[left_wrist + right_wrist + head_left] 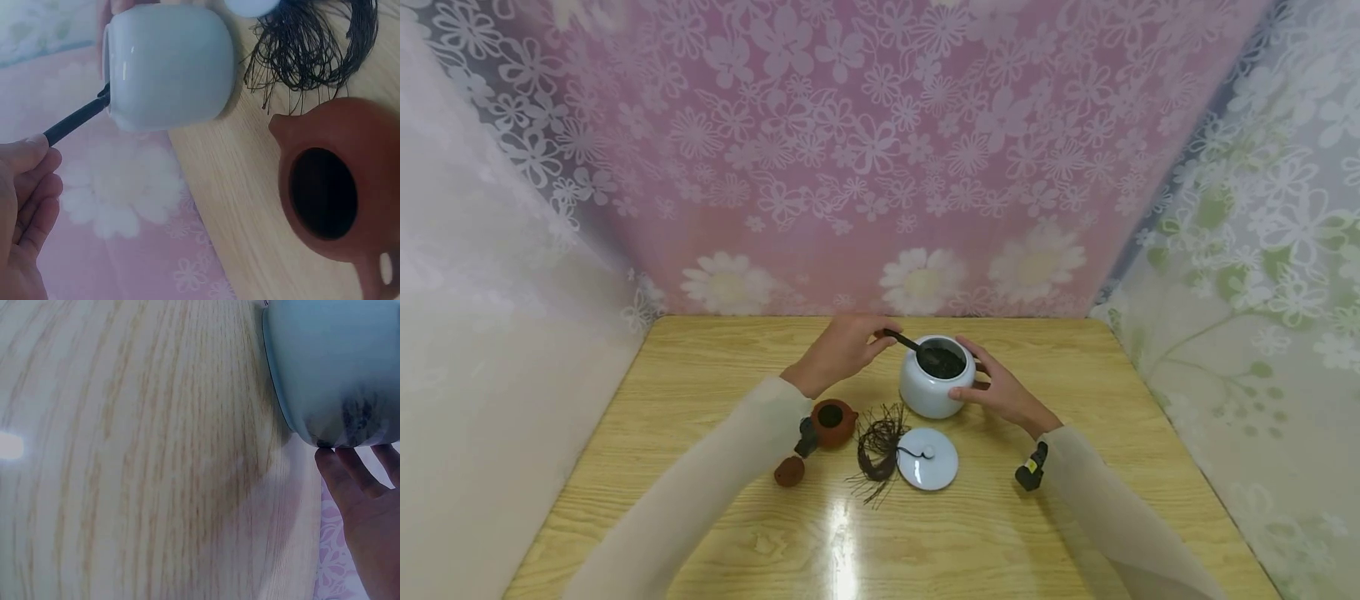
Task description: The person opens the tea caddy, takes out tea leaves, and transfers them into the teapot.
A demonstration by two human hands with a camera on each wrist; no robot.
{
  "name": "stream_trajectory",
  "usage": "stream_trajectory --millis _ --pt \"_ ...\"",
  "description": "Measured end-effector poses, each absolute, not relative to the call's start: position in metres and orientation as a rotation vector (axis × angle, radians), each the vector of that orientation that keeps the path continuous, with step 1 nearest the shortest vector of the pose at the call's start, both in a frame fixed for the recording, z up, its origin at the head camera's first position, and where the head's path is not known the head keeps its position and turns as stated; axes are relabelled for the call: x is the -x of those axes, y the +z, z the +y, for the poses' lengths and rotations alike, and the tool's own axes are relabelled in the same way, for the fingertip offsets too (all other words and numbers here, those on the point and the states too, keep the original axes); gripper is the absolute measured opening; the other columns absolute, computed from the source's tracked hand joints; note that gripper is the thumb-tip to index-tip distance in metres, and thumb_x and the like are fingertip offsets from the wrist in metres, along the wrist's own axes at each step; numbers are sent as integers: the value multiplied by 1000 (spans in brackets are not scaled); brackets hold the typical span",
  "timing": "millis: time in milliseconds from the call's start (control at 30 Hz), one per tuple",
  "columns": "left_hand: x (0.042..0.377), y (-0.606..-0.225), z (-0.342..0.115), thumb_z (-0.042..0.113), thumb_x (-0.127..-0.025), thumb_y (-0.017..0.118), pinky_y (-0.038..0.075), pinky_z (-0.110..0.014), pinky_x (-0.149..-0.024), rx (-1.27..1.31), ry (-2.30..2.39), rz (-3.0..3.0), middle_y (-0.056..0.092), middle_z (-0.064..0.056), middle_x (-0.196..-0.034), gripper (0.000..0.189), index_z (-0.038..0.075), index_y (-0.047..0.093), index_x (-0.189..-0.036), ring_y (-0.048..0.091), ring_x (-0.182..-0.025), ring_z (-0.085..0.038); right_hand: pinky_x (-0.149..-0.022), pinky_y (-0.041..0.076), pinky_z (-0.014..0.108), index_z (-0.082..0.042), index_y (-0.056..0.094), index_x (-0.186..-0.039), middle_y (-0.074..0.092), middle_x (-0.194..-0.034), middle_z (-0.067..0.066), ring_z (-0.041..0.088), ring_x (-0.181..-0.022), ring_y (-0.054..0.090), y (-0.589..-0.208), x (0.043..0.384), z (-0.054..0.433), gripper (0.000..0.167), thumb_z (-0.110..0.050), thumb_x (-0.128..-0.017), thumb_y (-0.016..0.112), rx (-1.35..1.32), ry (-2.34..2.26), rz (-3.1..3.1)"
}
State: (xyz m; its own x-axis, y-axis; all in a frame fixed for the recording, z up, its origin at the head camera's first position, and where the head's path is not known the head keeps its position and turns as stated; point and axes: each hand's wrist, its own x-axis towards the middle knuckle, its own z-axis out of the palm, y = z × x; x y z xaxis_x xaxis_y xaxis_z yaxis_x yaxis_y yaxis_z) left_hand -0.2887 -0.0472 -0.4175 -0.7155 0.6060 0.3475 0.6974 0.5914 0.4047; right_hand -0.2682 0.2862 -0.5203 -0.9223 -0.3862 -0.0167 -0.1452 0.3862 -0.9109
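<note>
A white ceramic jar [925,397] stands on the table, open at the top, with dark loose leaves [947,365] inside. My left hand [844,346] pinches the handle of a dark spoon [901,338], whose bowl dips into the jar's mouth. In the left wrist view, the handle slants from thumb and fingers to the jar's rim. My right hand [1006,395] holds the jar from the right, thumb at the front and fingers toward the back. The right wrist view shows fingertips [334,472] against the jar's side [344,362].
Below my left wrist sits a reddish-brown clay teapot [842,432], lidless and dark inside, its small lid [789,472] beside it. A white jar lid [929,473] with a dark tassel [874,454] lies before the jar. Floral curtains [880,167] surround the wooden table [985,533].
</note>
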Motion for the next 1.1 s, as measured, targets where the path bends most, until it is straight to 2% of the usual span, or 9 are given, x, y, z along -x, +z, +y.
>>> stream_trajectory --millis 200,333,433,700,933,1100 --pt "292 -423 -24 16 -106 74 62 -35 -96 1265 -464 -2607 82 -3 -118 21 12 82 -125 76 -108 -20 -123 43 63 -41 23 -174 22 -181 8 45 -162 31 -520 268 285 95 -25 -101 82 477 -1566 2398" --pt "290 -425 -10 14 -106 75 59 -37 -104 1308 -309 -2613 81 -5 -121 22 11 81 -127 75 -112 -21 -123 44 63 -41 23 -174 21 -181 8 45 -162 31 -520 268 285 95 -26 -101 82 475 -1561 2398" --pt "288 -427 -2 14 -106 75 59 -37 -105 1316 -286 -2633 81 -5 -121 23 12 81 -127 74 -112 -21 -123 44 63 -42 22 -173 21 -181 8 45 -162 31 -519 268 285 95 -27 -101 82 466 -1555 2407" --pt "279 -441 2 19 -110 69 60 -35 -99 1223 -724 -2732 80 -5 -125 25 12 80 -131 73 -116 -20 -122 44 63 -41 21 -174 20 -182 9 46 -162 31 -520 268 287 96 -29 -101 82 463 -1549 2405" --pt "275 -452 -3 26 -110 69 60 -32 -85 933 -1107 -2795 80 0 -118 25 15 80 -130 71 -99 -12 -122 44 63 -39 21 -175 21 -181 9 45 -161 32 -521 269 289 97 -28 -101 82 465 -1563 2398" --pt "276 -456 -13 29 -110 70 58 -34 -82 762 -1312 -2755 80 1 -118 26 16 80 -129 70 -97 -13 -124 41 65 -41 22 -174 20 -182 8 45 -162 31 -522 269 288 95 -27 -101 82 468 -1565 2401"
